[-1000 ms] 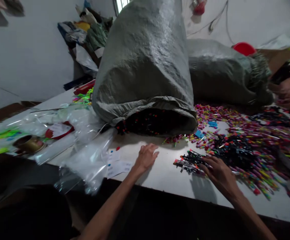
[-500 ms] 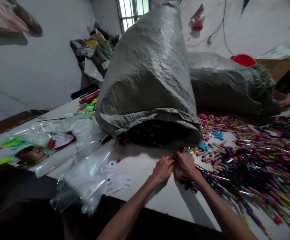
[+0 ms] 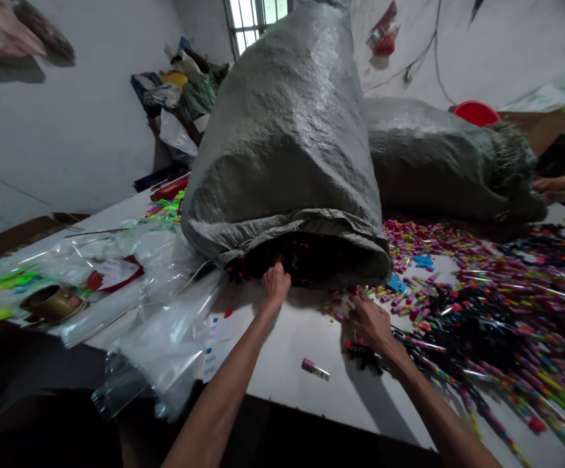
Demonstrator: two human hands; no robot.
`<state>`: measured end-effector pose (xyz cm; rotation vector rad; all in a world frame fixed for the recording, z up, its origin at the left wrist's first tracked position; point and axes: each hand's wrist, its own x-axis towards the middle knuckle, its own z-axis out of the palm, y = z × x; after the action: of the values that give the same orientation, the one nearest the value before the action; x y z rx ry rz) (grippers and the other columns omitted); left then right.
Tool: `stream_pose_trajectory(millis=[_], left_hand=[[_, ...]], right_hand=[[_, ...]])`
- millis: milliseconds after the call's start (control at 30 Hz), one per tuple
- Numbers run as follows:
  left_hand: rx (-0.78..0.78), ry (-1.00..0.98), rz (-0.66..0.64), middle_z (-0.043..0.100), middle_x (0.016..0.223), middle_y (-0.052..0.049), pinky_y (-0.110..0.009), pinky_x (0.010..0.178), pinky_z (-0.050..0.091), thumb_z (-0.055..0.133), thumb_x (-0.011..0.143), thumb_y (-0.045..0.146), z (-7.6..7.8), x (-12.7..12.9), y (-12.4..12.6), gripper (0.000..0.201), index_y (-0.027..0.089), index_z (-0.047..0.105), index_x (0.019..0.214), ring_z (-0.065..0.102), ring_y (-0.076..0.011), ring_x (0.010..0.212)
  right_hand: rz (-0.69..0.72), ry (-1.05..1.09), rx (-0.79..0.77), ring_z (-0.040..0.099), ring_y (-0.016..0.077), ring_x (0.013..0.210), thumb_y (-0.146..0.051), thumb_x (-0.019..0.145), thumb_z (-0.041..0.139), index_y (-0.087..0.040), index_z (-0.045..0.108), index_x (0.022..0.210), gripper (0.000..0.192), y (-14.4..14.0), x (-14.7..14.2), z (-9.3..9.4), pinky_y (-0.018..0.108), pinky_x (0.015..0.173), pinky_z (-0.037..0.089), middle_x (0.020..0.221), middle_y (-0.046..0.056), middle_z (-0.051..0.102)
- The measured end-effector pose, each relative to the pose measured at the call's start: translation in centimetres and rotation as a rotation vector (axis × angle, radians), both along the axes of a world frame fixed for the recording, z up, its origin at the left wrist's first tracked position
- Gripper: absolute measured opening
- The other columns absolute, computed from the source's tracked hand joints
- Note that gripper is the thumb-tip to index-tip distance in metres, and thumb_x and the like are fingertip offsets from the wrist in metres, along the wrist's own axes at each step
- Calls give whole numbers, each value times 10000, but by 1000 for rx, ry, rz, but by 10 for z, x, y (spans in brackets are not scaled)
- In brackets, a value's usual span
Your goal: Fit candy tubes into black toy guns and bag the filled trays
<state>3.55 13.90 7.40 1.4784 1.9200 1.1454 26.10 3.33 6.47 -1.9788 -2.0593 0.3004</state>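
My left hand point(image 3: 277, 286) reaches to the mouth of a big grey woven sack point(image 3: 287, 149), fingers curled together at its dark opening; what they hold, if anything, is hidden. Black pieces with red dots point(image 3: 243, 268) show inside the mouth. My right hand point(image 3: 372, 323) rests low on the table with bent fingers at the edge of small colourful tubes point(image 3: 338, 302); its fingertips are partly hidden. One short tube with a purple end point(image 3: 316, 369) lies apart between my forearms. Black pieces point(image 3: 364, 355) lie under my right wrist.
Colourful tubes and black parts point(image 3: 482, 318) cover the right side, with blue clips point(image 3: 398, 284) among them. Behind lies another full sack point(image 3: 443, 162) with a red basin point(image 3: 476, 114). Clear plastic bags point(image 3: 165, 344) and a brown mug point(image 3: 52, 303) occupy the left. Another person's hand point(image 3: 562, 182) is at far right.
My hands were close together in front of the sack. The left has moved left and forward to the sack's mouth; the right stays near its place. A purple-ended tube now lies on the table.
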Motion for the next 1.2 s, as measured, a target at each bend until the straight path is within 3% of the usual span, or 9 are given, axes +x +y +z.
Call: stream_pose_trajectory(millis=[200, 267, 400, 500, 600, 700, 833, 900, 1200], left_hand=[[44, -594, 114, 641, 867, -26, -214, 666, 468, 636, 696, 252, -25, -5, -77, 364, 177, 564, 1045, 620, -124, 756], [7, -789, 147, 619, 764, 2, -194, 571, 450, 649, 683, 297, -30, -4, -102, 305, 171, 582, 952, 587, -91, 616], [-72, -1101, 201, 602, 699, 19, -182, 492, 432, 693, 662, 326, -26, -4, -136, 274, 171, 586, 860, 540, -65, 511], [-141, -1250, 222, 599, 667, 1, -163, 478, 429, 717, 639, 186, -15, -3, -147, 178, 138, 600, 764, 535, -55, 504], [-177, -1344, 215, 603, 666, -9, -170, 488, 447, 715, 634, 123, -4, -1, -154, 155, 133, 601, 738, 546, -62, 513], [-176, -1408, 207, 591, 636, 5, -191, 469, 450, 726, 654, 185, 2, 4, -158, 188, 145, 588, 776, 533, -70, 479], [-136, -1458, 211, 543, 562, 43, -158, 398, 379, 747, 637, 214, 8, 12, -159, 246, 150, 572, 796, 476, -48, 412], [-121, -1504, 197, 535, 555, 52, -153, 384, 358, 756, 627, 229, 13, 16, -159, 261, 150, 564, 784, 458, -39, 399], [-155, -1569, 125, 530, 552, 67, -150, 379, 319, 776, 606, 281, 31, 23, -169, 315, 156, 555, 793, 438, -20, 395]], right_hand=[[59, 684, -102, 516, 148, 591, -376, 817, 459, -127, 554, 1172, 444, -55, -12, 5, 246, 544, 373, 711, 11, 589], [181, 655, -123, 514, 139, 601, -345, 824, 486, -154, 547, 1179, 408, -87, -34, -1, 237, 553, 372, 729, 7, 578], [372, 224, -72, 552, 152, 752, -183, 876, 436, -209, 593, 997, 200, -123, -78, -14, 250, 645, 362, 942, 44, 580], [316, -28, -27, 545, 186, 816, -122, 867, 430, -184, 575, 931, 170, -106, -89, -18, 281, 692, 349, 950, 69, 571], [180, -56, -10, 542, 202, 828, -153, 878, 421, -166, 552, 868, 132, -77, -81, -13, 288, 673, 345, 920, 85, 568], [107, 213, -4, 547, 193, 805, -250, 899, 416, -177, 522, 868, 132, -71, -71, -4, 275, 641, 352, 890, 65, 573], [185, 932, -269, 509, 124, 573, -402, 908, 399, -193, 495, 975, 239, -104, -73, 9, 236, 544, 375, 730, -10, 561], [190, 1137, -353, 479, 107, 542, -440, 894, 423, -193, 498, 1045, 298, -121, -79, 14, 221, 511, 366, 729, -16, 556], [132, 1104, -270, 421, 112, 561, -490, 871, 471, -165, 598, 983, 367, -138, -81, 25, 220, 502, 319, 634, -17, 515]])
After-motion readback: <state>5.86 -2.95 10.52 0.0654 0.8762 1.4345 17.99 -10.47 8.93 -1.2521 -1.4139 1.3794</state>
